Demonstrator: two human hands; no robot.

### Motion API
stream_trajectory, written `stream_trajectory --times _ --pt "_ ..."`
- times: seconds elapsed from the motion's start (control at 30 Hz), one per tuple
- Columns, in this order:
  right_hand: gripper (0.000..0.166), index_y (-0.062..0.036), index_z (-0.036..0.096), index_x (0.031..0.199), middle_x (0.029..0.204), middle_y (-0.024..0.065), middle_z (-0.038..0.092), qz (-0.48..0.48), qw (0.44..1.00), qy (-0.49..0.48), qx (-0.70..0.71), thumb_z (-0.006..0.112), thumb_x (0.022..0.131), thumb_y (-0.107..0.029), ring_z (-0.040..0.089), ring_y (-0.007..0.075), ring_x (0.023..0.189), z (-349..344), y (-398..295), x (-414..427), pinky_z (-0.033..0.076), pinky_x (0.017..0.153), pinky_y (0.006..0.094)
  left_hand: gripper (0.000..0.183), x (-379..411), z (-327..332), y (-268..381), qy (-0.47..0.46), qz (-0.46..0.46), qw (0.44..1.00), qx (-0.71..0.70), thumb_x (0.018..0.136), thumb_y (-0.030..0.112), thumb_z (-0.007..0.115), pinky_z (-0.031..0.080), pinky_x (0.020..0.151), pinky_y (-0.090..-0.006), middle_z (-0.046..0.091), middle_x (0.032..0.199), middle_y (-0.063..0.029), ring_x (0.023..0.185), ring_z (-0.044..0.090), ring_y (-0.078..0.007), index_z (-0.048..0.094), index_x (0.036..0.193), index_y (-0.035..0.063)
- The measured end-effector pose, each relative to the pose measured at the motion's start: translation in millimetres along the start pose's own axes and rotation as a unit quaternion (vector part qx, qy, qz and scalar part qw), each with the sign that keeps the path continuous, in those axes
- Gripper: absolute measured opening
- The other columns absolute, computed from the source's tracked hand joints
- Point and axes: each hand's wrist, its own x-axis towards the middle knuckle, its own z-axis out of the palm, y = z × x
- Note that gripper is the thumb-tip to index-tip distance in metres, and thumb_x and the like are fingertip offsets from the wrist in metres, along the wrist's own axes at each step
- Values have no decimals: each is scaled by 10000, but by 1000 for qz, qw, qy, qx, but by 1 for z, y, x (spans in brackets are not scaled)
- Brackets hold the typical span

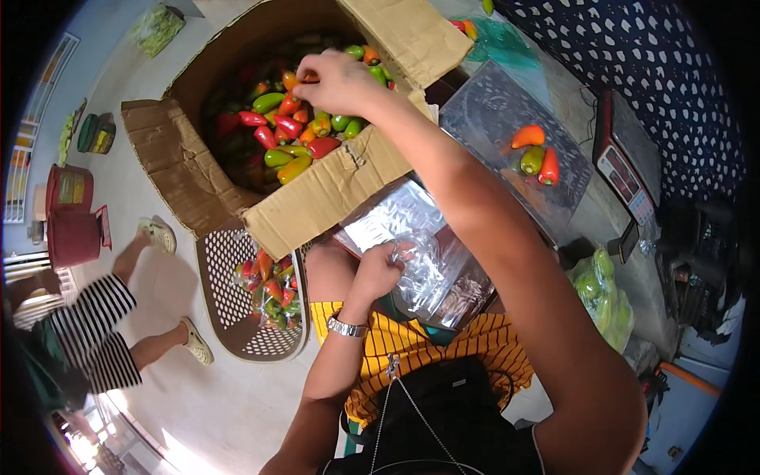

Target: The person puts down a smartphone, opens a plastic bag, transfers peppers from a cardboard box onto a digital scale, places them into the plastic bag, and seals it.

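My right hand (341, 83) reaches into a cardboard box (314, 217) of red, orange and green peppers (289, 126). Its thumb and forefinger curve beside an orange pepper (290, 80); whether they grip it is unclear. Below the box, my left hand (380, 270), with a metal watch at the wrist, pinches a clear plastic bag (415, 267) over my lap. More flat clear bags (466, 297) lie under it. Right of the box, two reddish-orange peppers (528, 136) and a green one (532, 160) rest on a plastic-covered surface (475, 107).
A perforated plastic basket (222, 297) at left holds bagged peppers (274, 288). On the right are a digital scale (623, 172), a phone (628, 242) and a bag of green produce (602, 297). Another person (98, 332) in striped shorts is at far left, near red containers (74, 237).
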Motion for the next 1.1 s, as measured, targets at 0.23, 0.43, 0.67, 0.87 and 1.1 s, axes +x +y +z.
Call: stream_trajectory --times 0.23,0.43,0.67,0.87,1.1 --pt "462 -106 617 1333 1417 141 581 172 938 -218 -207 623 897 -258 554 305 1314 96 35 21 458 1074 439 485 3 -2 5 -8 2 1000 20 753 -91 535 537 758 -308 745 962 -161 819 695 -188 715 1179 54" --pt "387 -111 639 1260 1335 179 619 175 970 -158 -61 654 887 -213 599 328 1244 81 25 27 510 995 468 488 -3 -11 15 -8 6 995 96 733 -90 542 543 729 -338 724 962 -208 780 704 -267 720 1164 55" --pt "376 -90 658 1117 1087 186 713 44 993 87 68 772 802 -260 673 322 1056 93 22 73 525 941 440 505 3 -2 19 -18 -32 999 0 717 -97 547 547 756 -362 720 964 -222 833 707 -314 719 1166 57" --pt "459 -277 643 1298 1337 77 603 -78 972 -190 -116 726 871 -423 520 329 1275 109 1 85 396 1111 490 324 7 3 -2 10 90 992 86 750 -57 586 533 791 -425 692 935 -232 904 657 -389 709 1039 23" --pt "478 -242 574 1370 1482 97 412 -100 971 -168 -135 655 926 -401 453 390 1279 131 8 58 373 1094 522 292 5 -3 0 -30 16 998 46 750 -44 608 505 864 -458 678 954 -234 992 601 -426 707 1015 24"
